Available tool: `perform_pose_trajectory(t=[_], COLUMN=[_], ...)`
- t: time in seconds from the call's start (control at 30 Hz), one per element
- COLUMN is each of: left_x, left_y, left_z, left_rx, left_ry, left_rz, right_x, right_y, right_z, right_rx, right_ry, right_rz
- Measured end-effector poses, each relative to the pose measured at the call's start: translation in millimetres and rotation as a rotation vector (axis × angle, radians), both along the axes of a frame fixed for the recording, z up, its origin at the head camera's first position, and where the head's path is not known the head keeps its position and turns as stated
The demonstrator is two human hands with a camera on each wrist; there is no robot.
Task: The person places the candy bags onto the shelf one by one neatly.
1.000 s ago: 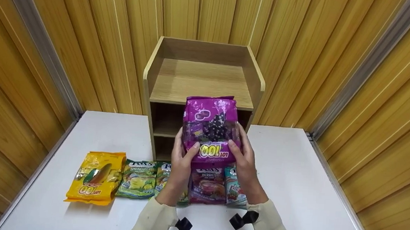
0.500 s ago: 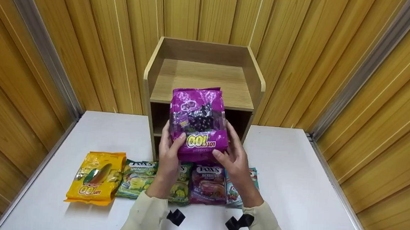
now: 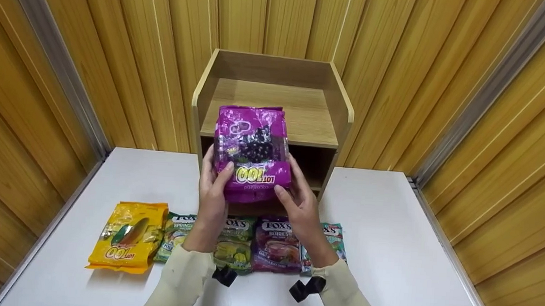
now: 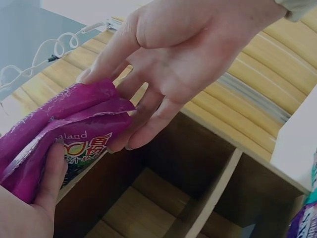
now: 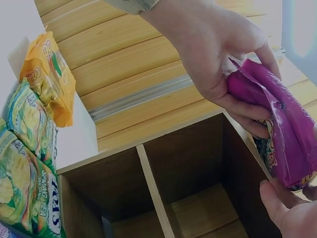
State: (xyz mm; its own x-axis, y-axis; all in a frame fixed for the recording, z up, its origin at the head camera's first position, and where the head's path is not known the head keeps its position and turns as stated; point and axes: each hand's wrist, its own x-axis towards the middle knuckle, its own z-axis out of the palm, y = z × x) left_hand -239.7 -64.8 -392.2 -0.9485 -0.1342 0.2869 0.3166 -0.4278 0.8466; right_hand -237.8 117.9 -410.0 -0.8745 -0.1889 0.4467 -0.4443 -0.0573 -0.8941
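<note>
Supporting the purple bag (image 3: 254, 147) is a two-handed hold in the head view. The left hand (image 3: 213, 189) clamps it from 8 o'clock and the right hand (image 3: 301, 204) from 4 o'clock, thumbs on the printed face, other fingers largely hidden. The bag hangs tilted above the bench (image 3: 372, 216), overlapping the front edge of the wooden shelf (image 3: 276, 96); contact there cannot be told. From 7 round to 5 o'clock of the bag lie two green bags (image 3: 234, 250), a berry bag (image 3: 277, 248) and a teal bag (image 3: 336, 235); an orange bag (image 3: 128, 236) lies near 8 o'clock. Recommended: apply equal pressure at both edges to limit sagging or twisting.

Left wrist view: the purple bag occupies 9 o'clock, pinched between left thumb and fingers; the right thumb presses it from 8 o'clock. A divider (image 4: 214, 194) stands at 5 o'clock. The bag appears outside the compartments; allow clearance from the shelf rim.

Right wrist view: the right hand, at 1 o'clock, grips the purple bag at 3 o'clock. Left fingertips show at 4 o'clock. Advisable: spread the fingers beneath to carry the soft contents.
</note>
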Motion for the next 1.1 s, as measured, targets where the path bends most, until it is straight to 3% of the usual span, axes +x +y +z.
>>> perform_pose_trajectory(t=[0.3,0.57,0.9,1.1], left_x=[-6.3,-7.2,-7.8,-11.5], left_y=[-9.4,-13.5,-24.4,-27.1], left_z=[6.8,9.2,3.4,2.6], left_rx=[-0.011,-0.002,0.053,-0.023], left_ry=[0.02,0.048,0.186,0.178], left_rz=[0.012,0.002,-0.12,-0.066], right_x=[-7.1,-8.5,-15.9,-11.5], right_y=[-13.5,-21.9,-33.9,-40.6], right_z=[7.6,17.8,32.3,50.9], right_rx=[0.004,0.023,0.022,0.031], right_ry=[0.003,-0.046,-0.036,-0.069], right_rz=[-0.062,-0.128,-0.189,-0.227])
